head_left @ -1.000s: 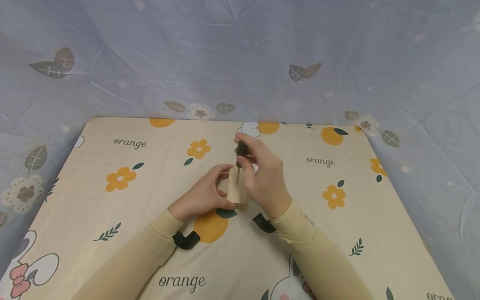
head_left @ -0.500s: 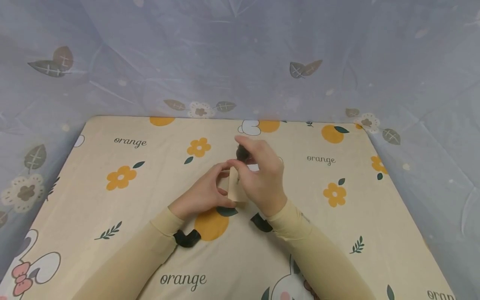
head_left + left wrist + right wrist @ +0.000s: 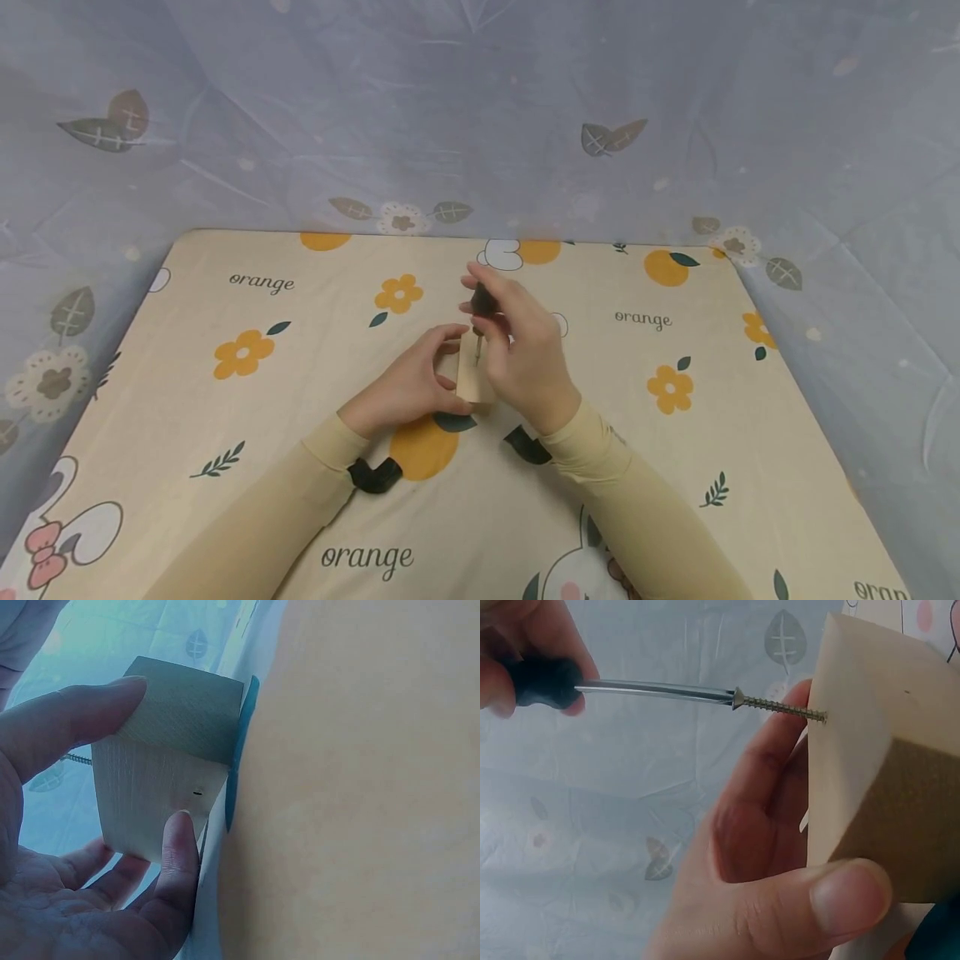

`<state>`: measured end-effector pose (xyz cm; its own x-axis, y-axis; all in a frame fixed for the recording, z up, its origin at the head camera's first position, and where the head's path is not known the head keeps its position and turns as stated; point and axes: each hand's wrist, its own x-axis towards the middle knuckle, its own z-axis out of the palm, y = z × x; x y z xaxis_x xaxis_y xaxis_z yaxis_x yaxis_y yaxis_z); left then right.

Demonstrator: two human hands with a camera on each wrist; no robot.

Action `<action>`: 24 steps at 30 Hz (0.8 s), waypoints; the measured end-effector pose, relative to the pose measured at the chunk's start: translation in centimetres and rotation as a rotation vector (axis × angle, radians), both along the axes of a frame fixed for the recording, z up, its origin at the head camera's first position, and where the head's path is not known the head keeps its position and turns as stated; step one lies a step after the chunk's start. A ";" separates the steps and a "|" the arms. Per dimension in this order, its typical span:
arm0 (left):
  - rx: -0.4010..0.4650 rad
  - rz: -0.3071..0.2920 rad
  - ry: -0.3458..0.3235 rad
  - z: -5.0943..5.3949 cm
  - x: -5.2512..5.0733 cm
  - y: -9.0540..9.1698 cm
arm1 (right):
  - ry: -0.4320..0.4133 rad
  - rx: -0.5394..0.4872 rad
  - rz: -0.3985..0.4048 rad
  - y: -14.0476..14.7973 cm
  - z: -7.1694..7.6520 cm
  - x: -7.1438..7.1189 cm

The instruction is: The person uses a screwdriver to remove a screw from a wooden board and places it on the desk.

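On the table, my left hand [image 3: 412, 375] grips a pale wooden block [image 3: 470, 383], its thumb on the end face and fingers along the side. My right hand [image 3: 534, 358] holds the dark handle of a screwdriver [image 3: 547, 682] above the block. A long threaded screw [image 3: 780, 709] has its point at the block's top face, with most of its thread exposed. The screwdriver's tip meets the screw head, roughly in line with it. A small dark slot shows in the block's side [image 3: 150, 787] in the left wrist view.
A cloth printed with oranges and flowers covers the table [image 3: 300, 400]. A patterned grey-blue curtain [image 3: 480, 125] stands behind and at both sides. Black wrist pieces [image 3: 375, 476] show beneath both sleeves.
The right thumb and fingers moved down around the screwdriver half a second ago and are now higher again, baring the shaft. The left hand and block stay put.
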<state>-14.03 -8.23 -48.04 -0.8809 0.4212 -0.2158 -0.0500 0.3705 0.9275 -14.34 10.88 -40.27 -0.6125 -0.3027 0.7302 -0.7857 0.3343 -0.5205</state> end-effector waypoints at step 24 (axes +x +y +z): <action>-0.041 -0.004 0.012 0.2 0.1 0.1 | 0.067 -0.053 0.141 1.5 1.4 -0.6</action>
